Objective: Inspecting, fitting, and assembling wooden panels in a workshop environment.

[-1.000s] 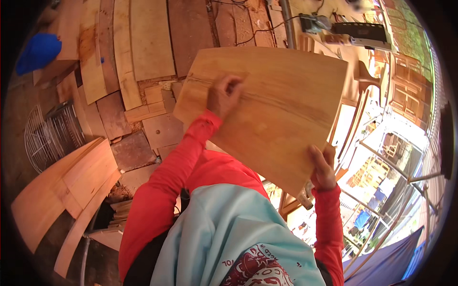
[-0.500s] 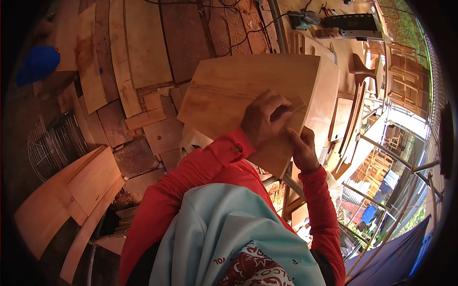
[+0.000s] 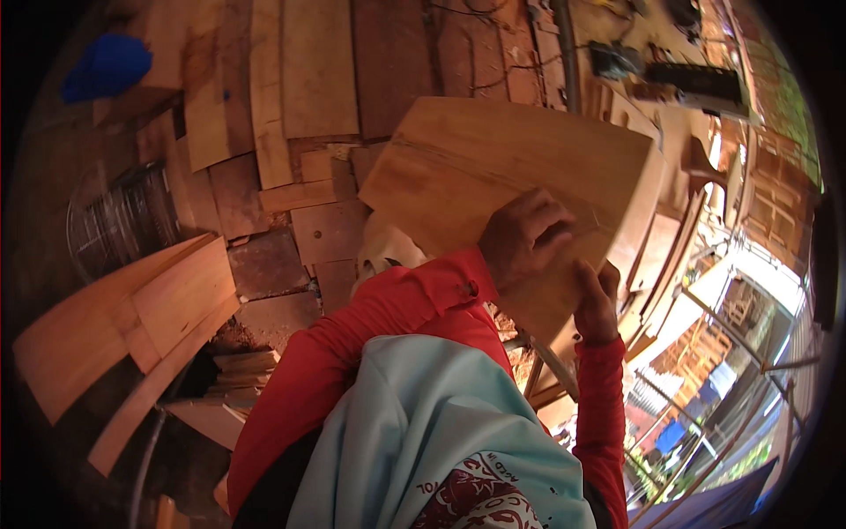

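Note:
A broad, flat wooden board with a dark grain streak lies tilted in front of me. Over its near right part, my left hand is curled, fingers bent toward the surface. A small pale flat piece seems to be at its fingertips, too blurred to name. My right hand grips the board's right edge near the lower corner, thumb on top and the other fingers mostly hidden beneath. Both forearms wear red sleeves.
Planks cover the floor ahead. A wire-caged fan and stacked curved boards are at left, below a blue bag. Power tools rest on a bench at upper right. Wooden frames stand farther right.
The whole view has shifted, so board and hands sit farther right in the picture. My left hand stays curled over the board, and my right keeps its grip on the edge.

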Tool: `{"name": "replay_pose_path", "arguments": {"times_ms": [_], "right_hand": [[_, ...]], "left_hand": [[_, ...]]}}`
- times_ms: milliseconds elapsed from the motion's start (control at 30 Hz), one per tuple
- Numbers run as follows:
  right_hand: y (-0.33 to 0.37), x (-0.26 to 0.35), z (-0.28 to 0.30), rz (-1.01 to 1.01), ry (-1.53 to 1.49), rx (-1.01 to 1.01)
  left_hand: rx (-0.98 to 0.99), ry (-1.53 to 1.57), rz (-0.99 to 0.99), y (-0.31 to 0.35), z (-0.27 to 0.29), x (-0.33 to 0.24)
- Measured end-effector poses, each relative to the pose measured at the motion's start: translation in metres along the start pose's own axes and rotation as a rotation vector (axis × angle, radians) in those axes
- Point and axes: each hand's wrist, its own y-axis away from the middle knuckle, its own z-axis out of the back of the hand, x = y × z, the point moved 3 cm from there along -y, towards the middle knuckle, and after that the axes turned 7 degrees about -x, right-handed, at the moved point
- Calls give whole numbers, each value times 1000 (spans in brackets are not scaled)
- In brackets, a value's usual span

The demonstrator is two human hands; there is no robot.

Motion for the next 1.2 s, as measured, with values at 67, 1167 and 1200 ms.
{"name": "replay_pose_path", "arguments": {"times_ms": [67,1167,1200], "right_hand": [[5,-1,15,-13,-23,-28],[2,21,-32,-59,-179,88],[0,19,-38,-66,-183,86]], "left_hand": [[-4,-57,108,8,9,22],[-368,-533,650,9,158,230],[-373,-531,650,12,155,229]]}}
